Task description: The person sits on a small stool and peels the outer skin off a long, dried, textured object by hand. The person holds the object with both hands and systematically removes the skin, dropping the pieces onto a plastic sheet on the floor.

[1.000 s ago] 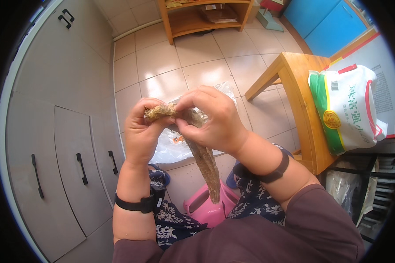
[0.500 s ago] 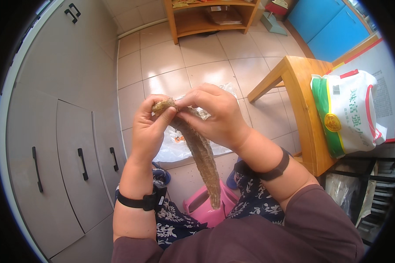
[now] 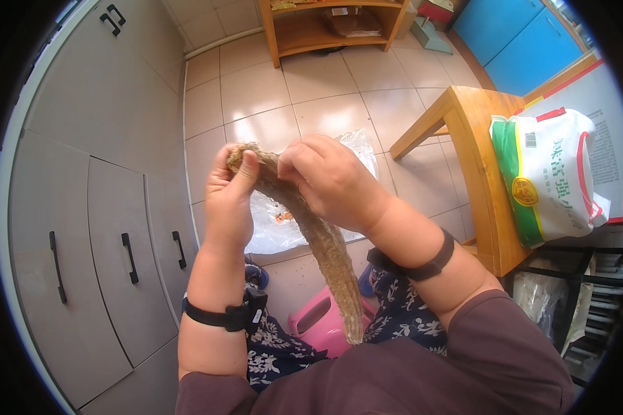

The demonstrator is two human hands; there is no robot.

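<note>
A long brown dried loofah (image 3: 327,250), ridged and rough, hangs at a slant from my hands down towards my lap. My left hand (image 3: 228,211) is closed around its upper end, thumb on top, with the frayed tip poking out. Beside it, my right hand (image 3: 339,183) pinches the loofah just below that end, its fingers curled in; whether they grip a bit of skin is hidden. Beneath my hands a white plastic sheet (image 3: 273,241) lies on the floor with small orange and brown bits on it. The loofah's lower tip hangs over a pink plastic stool (image 3: 315,321).
Grey cabinets (image 3: 83,207) with black handles line the left. To the right, a wooden stool (image 3: 474,187) stands near a white and green bag (image 3: 557,176) and a black rack (image 3: 567,277). A wooden shelf (image 3: 332,45) and blue cabinets (image 3: 526,41) are at the back.
My left hand has shifted slightly left and up along with the loofah's end. The hands are farther apart, and more of the loofah shows between them. Its lower tip has swung right and down.
</note>
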